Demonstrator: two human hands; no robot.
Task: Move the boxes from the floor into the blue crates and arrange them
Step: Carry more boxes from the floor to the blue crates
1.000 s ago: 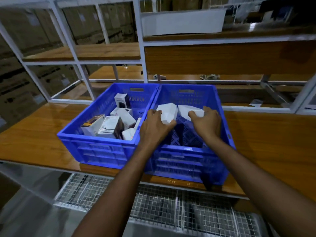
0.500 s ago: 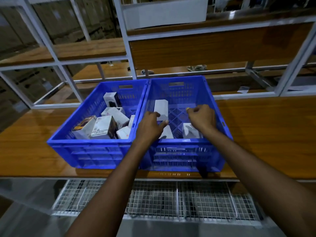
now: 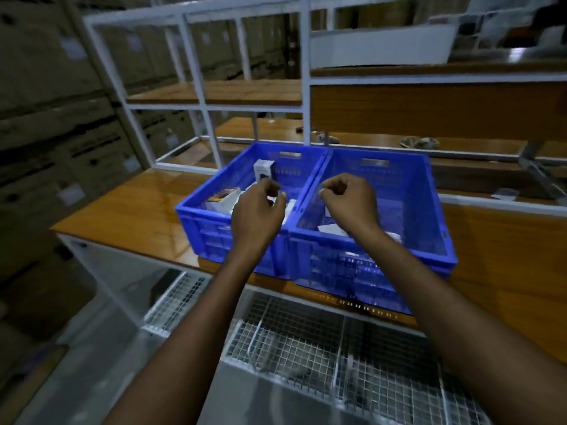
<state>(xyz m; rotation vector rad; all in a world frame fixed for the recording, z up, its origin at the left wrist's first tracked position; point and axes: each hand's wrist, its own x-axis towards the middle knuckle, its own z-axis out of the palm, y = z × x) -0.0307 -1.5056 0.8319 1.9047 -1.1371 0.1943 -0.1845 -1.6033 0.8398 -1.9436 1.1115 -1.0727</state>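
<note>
Both my left hand [image 3: 257, 211] and right hand [image 3: 349, 207] are hovering empty, fingers loosely curled, over the blue crates [image 3: 428, 207]; boxes [image 3: 263, 170] are sitting jumbled inside, so I'm thinking squaring each against a wall is next

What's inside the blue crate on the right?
A few white boxes lie on the floor of the right crate. The right hand and forearm cover part of them, so their count is unclear.
</note>
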